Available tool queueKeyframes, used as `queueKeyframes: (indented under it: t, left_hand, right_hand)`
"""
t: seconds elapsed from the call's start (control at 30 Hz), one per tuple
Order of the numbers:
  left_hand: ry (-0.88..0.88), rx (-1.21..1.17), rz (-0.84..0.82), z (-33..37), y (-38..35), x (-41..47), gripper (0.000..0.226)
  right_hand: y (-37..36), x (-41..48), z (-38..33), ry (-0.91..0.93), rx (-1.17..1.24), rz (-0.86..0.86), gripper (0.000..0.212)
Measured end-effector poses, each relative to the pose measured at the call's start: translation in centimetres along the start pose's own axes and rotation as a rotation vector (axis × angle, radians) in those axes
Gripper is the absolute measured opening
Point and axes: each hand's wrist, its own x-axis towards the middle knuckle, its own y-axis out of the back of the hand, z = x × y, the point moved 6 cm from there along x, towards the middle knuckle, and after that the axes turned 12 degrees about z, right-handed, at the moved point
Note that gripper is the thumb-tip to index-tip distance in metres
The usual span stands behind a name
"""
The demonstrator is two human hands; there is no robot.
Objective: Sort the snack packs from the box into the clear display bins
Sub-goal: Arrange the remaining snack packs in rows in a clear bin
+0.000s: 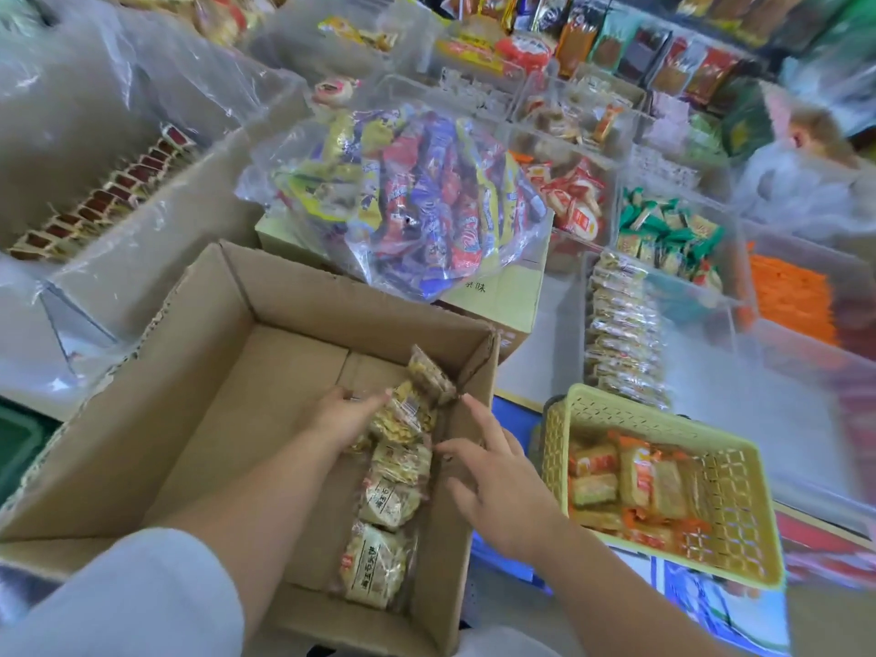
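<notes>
The packs (379,566) lie in a line along the right wall of the box (142,372), running near to far. The left hand (346,414) lies on the far packs, maybe to scoop them. I cannot tell if it grips. The right hand (493,471) is spread open and holds nothing, ready to help.

Cardboard box (213,372) front centre, with a row of snack packs (386,500) along its right wall. Left hand (348,414) is inside, fingers (379,398) on the upper packs; can't tell if it's gripping. Right hand (497,481) is spread over the right wall, holding nothing. Yellow basket (663,422) of orange packs sits just right of the box. Clear bin (587,301) behind the basket holds a row of beige packs.
</notes>
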Motion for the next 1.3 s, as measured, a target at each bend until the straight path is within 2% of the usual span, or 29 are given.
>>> queueKeyframes:
  t: [0.13, 0.23, 0.37, 0.53, 0.67, 0.8, 0.93, 1.0, 1.07, 1.13, 1.2, 1.23, 1.3]
  left_hand:
    - [-0.093, 0.145, -0.001, 1.3, -1.5, 0.5, 0.108]
    - [-0.119, 0.118, -0.061, 1.9, -2.0, -0.5, 0.083]
    - [-0.114, 0.071, -0.143, 1.3, -2.8, -1.2, 0.08]
    - [-0.042, 0.007, -0.069, 0.1, -1.0, -1.3, 0.054]
    - [-0.008, -0.162, 0.064, -0.5, 2.4, -2.7, 0.029]
    - [-0.098, -0.326, 0.209, 0.4, 5.9, -6.2, 0.024]
    - [-0.204, -0.493, 0.255, 1.9, 7.4, -10.6, 0.027]
    - [-0.301, -0.491, 0.289, 3.2, 7.4, -13.2, 0.029]
    - [-0.416, -0.432, 0.369, 5.0, 7.1, -16.1, 0.039]
    - [-0.554, -0.335, 0.486, 6.9, 6.2, -19.1, 0.041]
    - [-0.666, -0.248, 0.576, 8.8, 4.3, -21.9, 0.038]
    - [-0.704, -0.236, 0.602, 9.6, 3.0, -23.2, 0.04]
    - [-0.78, -0.231, 0.637, 11.1, 0.0, -25.6, 0.046]
  right_hand:
    - [-0.2, 0.0, -0.3, -0.035, -0.03, 0.004, 0.042]
    - [-0.3, 0.1, -0.3, -0.051, -0.025, 0.0, 0.045]
    - [-0.4, 0.2, -0.3, -0.061, -0.016, -0.002, 0.045]
    - [-0.3, 0.2, -0.2, -0.063, 0.002, 0.008, 0.043]
    - [-0.5, 0.1, 0.0, -0.051, 0.022, 0.0, 0.044]
    - [-0.6, 0.3, 0.1, -0.035, 0.065, 0.005, 0.044]
    - [-0.4, 0.3, 0.1, 0.0, 0.095, -0.033, 0.039]
    - [0.0, 0.3, 0.1, 0.009, 0.083, -0.075, 0.042]
    - [1.8, 0.3, 0.1, 0.004, 0.108, -0.006, 0.044]
    - [4.8, -0.4, 0.4, 0.0, 0.228, 0.206, 0.043]
    - [7.7, -1.7, 2.1, -0.121, 0.557, 0.34, 0.054]
    - [8.5, -2.5, 3.4, -0.235, 0.76, 0.315, 0.06]
    - [9.2, -3.8, 6.2, -0.451, 1.051, 0.146, 0.068]
